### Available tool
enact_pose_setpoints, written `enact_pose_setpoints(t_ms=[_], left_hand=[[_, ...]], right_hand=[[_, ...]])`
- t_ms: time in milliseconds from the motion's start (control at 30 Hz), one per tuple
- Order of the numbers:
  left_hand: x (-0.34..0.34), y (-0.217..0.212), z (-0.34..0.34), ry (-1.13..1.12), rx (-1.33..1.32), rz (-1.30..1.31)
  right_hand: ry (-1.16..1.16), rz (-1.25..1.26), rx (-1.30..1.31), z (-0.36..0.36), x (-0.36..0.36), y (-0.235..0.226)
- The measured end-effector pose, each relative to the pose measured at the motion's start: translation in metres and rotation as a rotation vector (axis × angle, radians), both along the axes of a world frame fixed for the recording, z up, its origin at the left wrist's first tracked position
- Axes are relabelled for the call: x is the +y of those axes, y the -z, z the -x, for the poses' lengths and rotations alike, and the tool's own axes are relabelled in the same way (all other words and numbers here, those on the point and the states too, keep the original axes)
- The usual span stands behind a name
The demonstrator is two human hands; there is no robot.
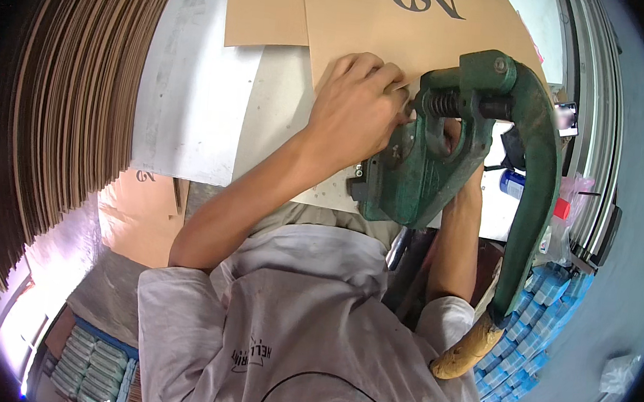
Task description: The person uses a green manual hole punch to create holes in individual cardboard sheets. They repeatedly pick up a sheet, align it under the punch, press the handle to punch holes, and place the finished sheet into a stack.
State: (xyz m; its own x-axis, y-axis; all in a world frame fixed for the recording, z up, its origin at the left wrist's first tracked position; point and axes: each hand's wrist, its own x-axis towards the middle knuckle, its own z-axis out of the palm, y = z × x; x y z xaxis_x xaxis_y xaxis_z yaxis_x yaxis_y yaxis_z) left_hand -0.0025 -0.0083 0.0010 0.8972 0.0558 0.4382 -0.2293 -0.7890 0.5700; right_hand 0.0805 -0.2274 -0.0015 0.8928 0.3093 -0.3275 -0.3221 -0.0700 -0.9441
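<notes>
A green lever press [414,178] stands at the table's near edge, its long curved arm ending in a handle wrapped in tan material [469,349]. My left hand [360,106] lies over the near edge of a brown paper piece [366,23] with dark print, at the press's left side. Its fingers are curled, and the fingertips meet the press where I cannot see what they pinch. My right hand [452,133] is behind the press, showing only in part through its frame; its fingers are hidden.
A tall stack of brown cardboard sheets [81,84] rises at the left. Right of the press lie a blue container [512,184], a red item [561,208] and clear plastic. Blue bundles [531,331] are piled below right; wrapped packs [90,364] sit low left.
</notes>
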Motion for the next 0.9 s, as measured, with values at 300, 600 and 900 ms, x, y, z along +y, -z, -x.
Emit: enact_pose_setpoints(t_ms=[300, 600, 900], left_hand=[[0.0, 0.005, -0.012, 0.032, 0.017, 0.023], [0.003, 0.003, -0.008, 0.045, 0.035, -0.054], [0.065, -0.024, -0.036, -0.205, -0.357, 0.084]], right_hand=[[-0.082, 0.69, -0.901, 0.063, -0.012, -0.189], [-0.576, 0.291, -1.183, 0.096, -0.01, -0.173], [-0.229, 0.752, -0.748, 0.005, -0.042, 0.001]])
